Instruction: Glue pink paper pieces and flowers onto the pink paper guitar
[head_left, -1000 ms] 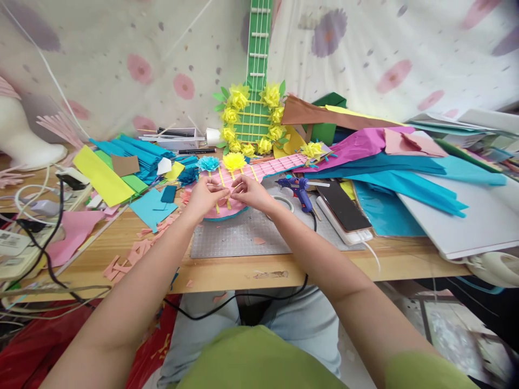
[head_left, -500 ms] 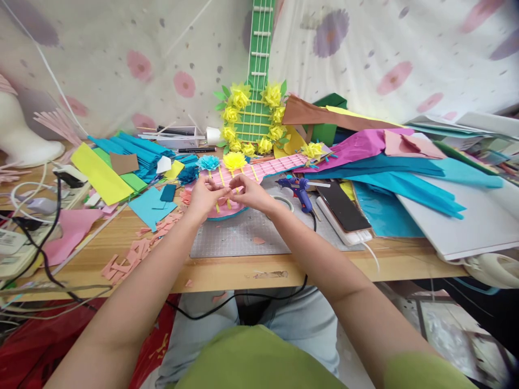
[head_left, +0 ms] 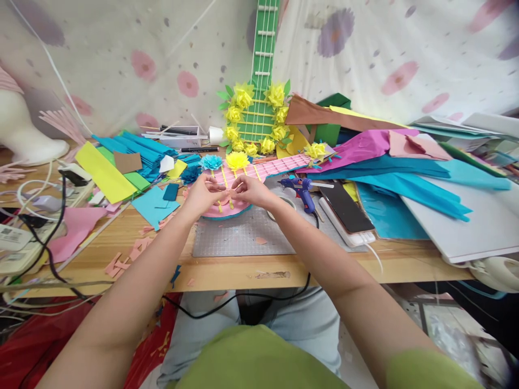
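A pink paper guitar (head_left: 240, 206) with yellow strips and a blue edge lies at the middle of the desk. Over its body my left hand (head_left: 204, 193) and my right hand (head_left: 252, 192) come together, fingers pinched. Between the fingertips shows a small salmon-pink paper piece (head_left: 229, 195), partly hidden by them. Just beyond my hands, a blue paper flower (head_left: 211, 162) and a yellow paper flower (head_left: 237, 161) sit along the guitar's upper edge. Another yellow flower (head_left: 316, 151) is at the neck's end.
Right of my hands lies a blue glue gun (head_left: 302, 192) with a black cord. A phone (head_left: 346, 208) rests on a white power strip. Behind stands a green paper guitar (head_left: 259, 116). Salmon paper scraps (head_left: 127, 259) are at left, over the desk's front part.
My fingertips have shifted slightly, and the salmon-pink piece between them now shows more. The whole view has moved a little, with the scenery sitting slightly further right.
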Available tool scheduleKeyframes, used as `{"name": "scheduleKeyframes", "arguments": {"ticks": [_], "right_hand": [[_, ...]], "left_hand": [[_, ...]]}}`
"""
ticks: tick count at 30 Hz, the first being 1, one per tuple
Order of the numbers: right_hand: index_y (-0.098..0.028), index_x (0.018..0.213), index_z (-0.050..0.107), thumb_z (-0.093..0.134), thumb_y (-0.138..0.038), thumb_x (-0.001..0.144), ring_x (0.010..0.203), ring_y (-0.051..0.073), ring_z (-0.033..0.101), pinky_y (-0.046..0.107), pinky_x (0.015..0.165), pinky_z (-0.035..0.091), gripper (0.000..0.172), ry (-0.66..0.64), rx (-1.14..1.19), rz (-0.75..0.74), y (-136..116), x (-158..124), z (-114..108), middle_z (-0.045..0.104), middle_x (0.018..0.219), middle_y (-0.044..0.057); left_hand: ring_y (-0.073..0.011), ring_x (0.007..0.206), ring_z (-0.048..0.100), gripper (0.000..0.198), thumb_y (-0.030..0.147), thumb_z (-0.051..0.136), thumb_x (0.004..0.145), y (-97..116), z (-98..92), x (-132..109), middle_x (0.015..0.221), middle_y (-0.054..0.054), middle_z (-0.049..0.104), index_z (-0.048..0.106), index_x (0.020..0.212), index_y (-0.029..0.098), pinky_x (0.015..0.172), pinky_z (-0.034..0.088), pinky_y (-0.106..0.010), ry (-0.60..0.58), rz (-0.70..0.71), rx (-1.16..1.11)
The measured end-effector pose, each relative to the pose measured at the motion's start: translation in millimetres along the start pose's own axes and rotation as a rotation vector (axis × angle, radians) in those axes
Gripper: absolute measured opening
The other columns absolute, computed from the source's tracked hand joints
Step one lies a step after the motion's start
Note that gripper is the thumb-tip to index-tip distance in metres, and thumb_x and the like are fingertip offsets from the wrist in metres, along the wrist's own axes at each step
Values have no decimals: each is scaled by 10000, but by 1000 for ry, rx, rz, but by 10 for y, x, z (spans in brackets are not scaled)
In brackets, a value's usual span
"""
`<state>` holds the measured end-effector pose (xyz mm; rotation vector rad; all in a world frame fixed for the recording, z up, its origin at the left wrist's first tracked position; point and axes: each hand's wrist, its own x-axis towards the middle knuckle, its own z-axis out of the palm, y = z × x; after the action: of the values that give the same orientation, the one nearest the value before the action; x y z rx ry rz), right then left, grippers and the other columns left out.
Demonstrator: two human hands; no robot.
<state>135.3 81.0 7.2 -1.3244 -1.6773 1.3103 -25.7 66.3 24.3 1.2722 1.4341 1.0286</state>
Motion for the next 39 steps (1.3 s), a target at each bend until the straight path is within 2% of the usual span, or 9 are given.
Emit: {"name": "scheduleKeyframes", "arguments": {"ticks": [4,10,13,15,21,25,29,34,39], "right_hand": [[-192,826,500,672,-113,690,581,101,580,207,544,409,233,-25,-93,-18,-33,6,-13,629,675,-40],[-188,812,513,614,-116,745,693,118,620,226,633,429,142,71,-400,-63,-55,29,-51,664,767,-3],[-189,812,542,593,-142,768,775,144,625,249,676,424,82,76,-570,-123,-80,33,-25,683,836,19],[-190,833,560,586,-125,759,814,150,624,255,705,422,101,58,-617,-142,-94,34,2,690,866,18],[-184,927,583,611,-121,721,805,141,604,263,716,424,216,77,-598,-185,-77,36,-5,681,1008,32],[-192,952,581,584,-73,699,752,123,584,263,705,425,279,138,-571,-252,-40,36,-75,662,1050,31],[-178,899,598,547,-100,727,728,128,574,263,689,421,196,246,-503,-254,-6,-43,-172,662,904,30],[-183,808,619,572,-225,748,705,142,574,270,662,412,87,287,-417,-197,131,-329,-381,659,776,21],[-198,803,629,589,-333,737,670,141,581,267,629,422,156,214,-397,-54,378,-760,-765,662,744,11]], "left_hand": [[-168,591,650,435,132,784,524,-27,16,22,673,3,681,459,807,192,552,511,-281,-83,24,67],[-188,647,666,360,156,739,541,-135,-52,89,647,22,668,485,792,208,595,507,-286,70,106,182],[-164,621,648,338,168,719,555,-169,-71,102,657,33,648,478,788,210,548,474,-251,118,131,158],[-150,603,632,315,165,707,566,-177,-72,100,647,38,630,471,770,208,532,450,-237,137,144,166],[-141,592,606,293,179,715,593,-178,-75,101,644,26,621,458,731,199,553,417,-247,196,165,209],[-141,631,619,305,160,705,596,-202,-50,134,657,28,597,434,730,197,572,465,-252,193,198,60],[-126,607,605,327,161,710,575,-240,-9,157,655,41,569,433,746,196,518,481,-234,188,225,-45],[-138,654,634,362,150,705,539,-237,51,113,646,56,551,418,754,200,487,490,-209,186,206,-146],[-142,660,638,437,133,726,470,-230,125,42,669,49,586,397,749,204,509,524,-233,186,134,-275]]}}
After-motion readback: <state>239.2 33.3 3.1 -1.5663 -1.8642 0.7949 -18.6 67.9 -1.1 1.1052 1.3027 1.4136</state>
